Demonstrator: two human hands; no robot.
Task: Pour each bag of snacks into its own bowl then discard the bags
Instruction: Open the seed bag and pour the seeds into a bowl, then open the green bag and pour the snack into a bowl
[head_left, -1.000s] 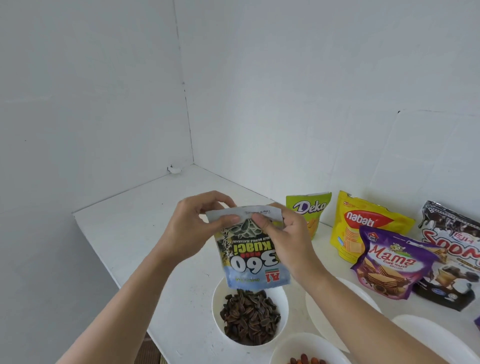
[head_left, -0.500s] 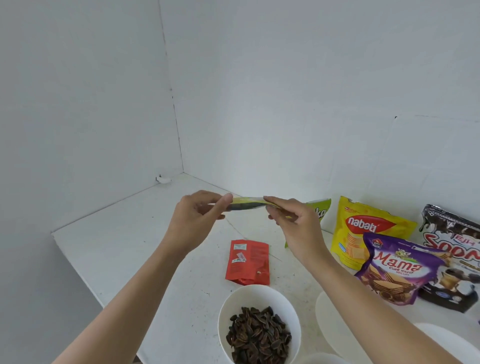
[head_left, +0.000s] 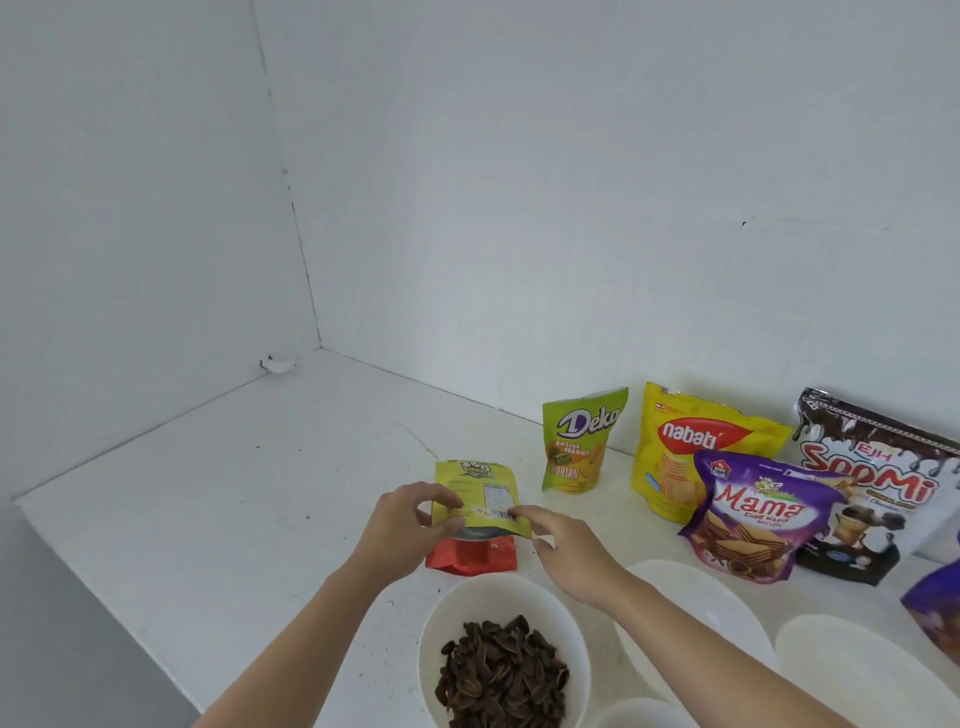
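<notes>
The emptied sunflower seed bag (head_left: 475, 499), aloft a moment ago, now lies on a red bag (head_left: 470, 561) under the fingers: left hand (head_left: 410, 525) pinching, right hand (head_left: 566, 551) touching with straight fingers. Discard nearly done.

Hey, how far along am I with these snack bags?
Done: seeds in one bowl; a red bag lies flat. In hand: the left hand pinches the seed bag, the right hand touches it, above the red bag. Remaining: Deka, nabati, Mama and Soomi bags stand unpoured; two bowls sit empty.

Bare forearms (head_left: 291, 649) run to the left hand (head_left: 400, 525) and right hand (head_left: 566, 556).
</notes>
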